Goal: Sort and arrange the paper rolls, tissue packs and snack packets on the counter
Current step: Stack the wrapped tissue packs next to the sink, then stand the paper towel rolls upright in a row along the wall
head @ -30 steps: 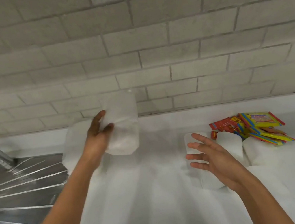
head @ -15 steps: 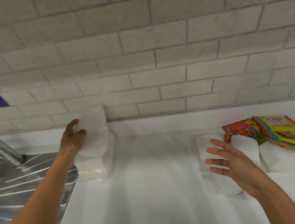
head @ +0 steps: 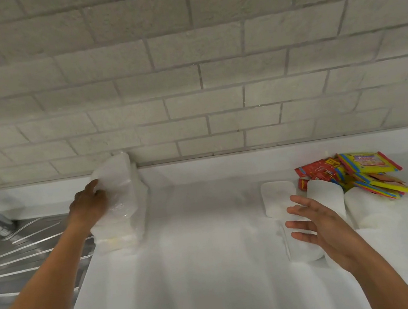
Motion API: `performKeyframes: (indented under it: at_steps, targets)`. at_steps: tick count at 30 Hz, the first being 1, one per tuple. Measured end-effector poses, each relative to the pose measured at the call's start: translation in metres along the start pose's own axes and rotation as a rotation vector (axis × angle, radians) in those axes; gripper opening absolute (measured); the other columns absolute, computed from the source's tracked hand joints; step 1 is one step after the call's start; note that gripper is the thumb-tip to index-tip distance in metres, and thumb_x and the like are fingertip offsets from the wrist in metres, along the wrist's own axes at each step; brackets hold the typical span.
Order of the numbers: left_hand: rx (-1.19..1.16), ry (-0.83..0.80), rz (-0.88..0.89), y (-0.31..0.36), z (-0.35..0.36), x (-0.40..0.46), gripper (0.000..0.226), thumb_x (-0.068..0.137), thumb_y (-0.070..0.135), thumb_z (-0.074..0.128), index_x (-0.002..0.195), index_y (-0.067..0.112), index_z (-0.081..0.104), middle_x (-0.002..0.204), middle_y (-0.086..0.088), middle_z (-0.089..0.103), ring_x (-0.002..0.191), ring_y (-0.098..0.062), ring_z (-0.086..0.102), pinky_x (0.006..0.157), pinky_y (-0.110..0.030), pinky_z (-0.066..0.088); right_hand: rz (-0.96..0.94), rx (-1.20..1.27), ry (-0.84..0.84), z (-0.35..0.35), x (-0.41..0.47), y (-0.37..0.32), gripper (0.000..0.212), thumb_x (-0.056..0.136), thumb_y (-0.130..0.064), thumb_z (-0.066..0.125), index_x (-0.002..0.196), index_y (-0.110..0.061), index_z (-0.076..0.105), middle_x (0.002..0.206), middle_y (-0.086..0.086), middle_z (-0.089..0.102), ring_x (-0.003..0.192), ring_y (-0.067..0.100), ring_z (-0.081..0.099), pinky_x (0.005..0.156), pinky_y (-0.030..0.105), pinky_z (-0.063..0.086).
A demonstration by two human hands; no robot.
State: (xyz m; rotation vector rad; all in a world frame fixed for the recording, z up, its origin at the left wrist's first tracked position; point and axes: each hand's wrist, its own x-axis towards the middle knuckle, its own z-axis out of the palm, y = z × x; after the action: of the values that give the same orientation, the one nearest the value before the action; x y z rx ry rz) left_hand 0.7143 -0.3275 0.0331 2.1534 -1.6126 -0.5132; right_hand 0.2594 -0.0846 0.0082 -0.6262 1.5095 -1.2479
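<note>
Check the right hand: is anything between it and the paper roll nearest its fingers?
Nothing visible. The right hand hovers open, fingers spread, directly over the nearest paper roll; no object lies between them.

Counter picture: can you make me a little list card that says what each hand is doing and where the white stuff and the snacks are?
left hand: grips a clear-wrapped tissue pack, on a white stack by the sink
right hand: open, fingers spread, above the paper rolls
snack packets: red and yellow pile, far right, behind the rolls
counter: white
wall: pale brick tiles
</note>
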Motion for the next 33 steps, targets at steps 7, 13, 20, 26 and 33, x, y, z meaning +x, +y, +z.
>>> performKeyframes:
  at_steps: [7,13,20,26,33]
  targets:
    - [0.081,0.158,0.166,0.039,-0.015,-0.029,0.052,0.098,0.05,0.044,0.147,0.034,0.037,0.155,-0.004,0.035,0.137,-0.042,0.033,0.108,-0.059,0.031,0.007,0.012,0.023,-0.008,-0.005,0.001,0.025,0.099,-0.021,0.056,0.121,-0.03,0.065,0.12,0.003,0.067,0.102,0.027,0.071,0.094,0.046,0.055]
    - [-0.009,0.186,0.387,0.085,-0.011,-0.066,0.045,0.096,0.041,0.054,0.14,0.035,0.045,0.15,-0.003,0.042,0.14,-0.034,0.03,0.109,-0.055,0.032,-0.023,0.064,0.053,-0.018,-0.014,-0.003,0.024,0.098,-0.02,0.058,0.12,-0.026,0.066,0.113,0.002,0.07,0.102,0.029,0.071,0.092,0.044,0.056]
    - [-0.134,0.113,0.574,0.132,0.025,-0.116,0.042,0.095,0.034,0.06,0.137,0.033,0.051,0.142,0.0,0.05,0.136,-0.028,0.035,0.114,-0.042,0.03,-0.173,-0.105,0.206,-0.023,0.022,-0.01,0.02,0.095,-0.015,0.057,0.108,-0.024,0.068,0.104,0.004,0.067,0.088,0.021,0.064,0.088,0.039,0.055]
    - [-0.163,0.041,0.632,0.149,0.056,-0.15,0.044,0.094,0.033,0.062,0.137,0.028,0.054,0.141,0.001,0.054,0.134,-0.026,0.04,0.113,-0.034,0.03,-0.118,-0.436,0.188,-0.017,0.087,-0.019,0.047,0.09,-0.024,0.067,0.134,-0.017,0.052,0.121,0.007,0.057,0.106,0.024,0.059,0.084,0.028,0.043]
    - [-0.185,-0.054,0.622,0.149,0.086,-0.178,0.045,0.096,0.035,0.059,0.14,0.035,0.049,0.141,0.012,0.051,0.133,-0.017,0.038,0.106,-0.027,0.03,0.056,-0.647,0.111,-0.008,0.136,-0.009,0.079,0.083,-0.031,0.073,0.148,-0.014,0.031,0.139,0.014,0.044,0.12,0.033,0.053,0.073,0.033,0.052]
